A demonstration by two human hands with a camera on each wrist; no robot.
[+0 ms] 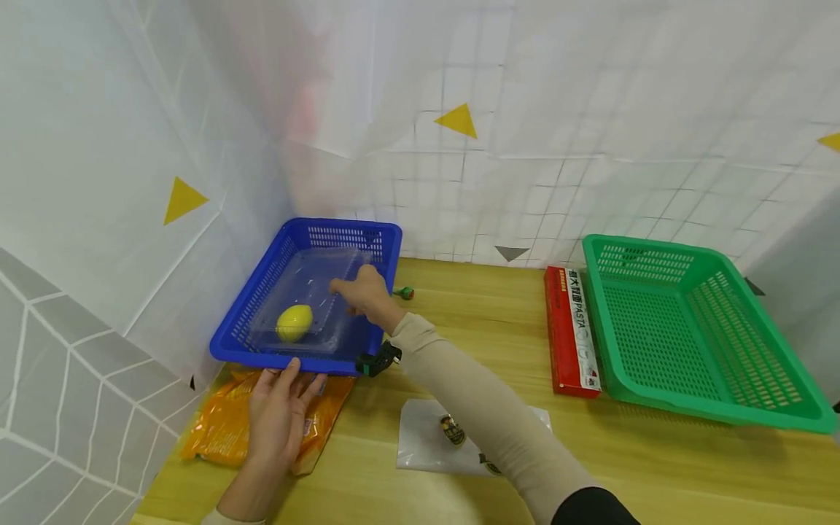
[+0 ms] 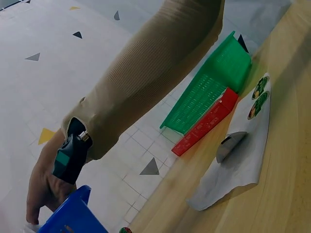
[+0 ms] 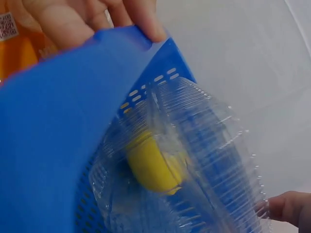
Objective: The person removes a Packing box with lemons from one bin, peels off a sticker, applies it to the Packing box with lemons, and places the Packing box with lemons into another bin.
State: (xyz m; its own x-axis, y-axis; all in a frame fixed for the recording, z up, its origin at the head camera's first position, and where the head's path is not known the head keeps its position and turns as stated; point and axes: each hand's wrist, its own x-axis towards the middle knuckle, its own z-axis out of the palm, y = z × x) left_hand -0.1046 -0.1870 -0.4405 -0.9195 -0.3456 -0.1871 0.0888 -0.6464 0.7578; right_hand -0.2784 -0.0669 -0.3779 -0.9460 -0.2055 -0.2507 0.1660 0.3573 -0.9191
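My left hand [image 1: 278,419] holds the front rim of a blue plastic basket [image 1: 223,350], thumb over the rim and fingers below. Inside the basket lies a clear plastic clamshell box [image 1: 315,281], with a yellow lemon [image 1: 294,323] at its near end. Through the clear plastic in the right wrist view the lemon [image 3: 155,167] shows, though whether it is in or under the box I cannot tell. Reaching over the basket's right side, my right hand [image 1: 367,295] pinches the box's ridged edge between thumb and finger; in the right wrist view only fingertips [image 3: 286,208] show.
An orange packet [image 1: 219,430] lies under the basket's front. White plastic packaging [image 1: 420,437] with round labels is beneath my right forearm. To the right are a red pasta box [image 1: 566,332] and a green basket [image 1: 610,350]. A small red-green item [image 1: 405,293] lies beside the blue basket.
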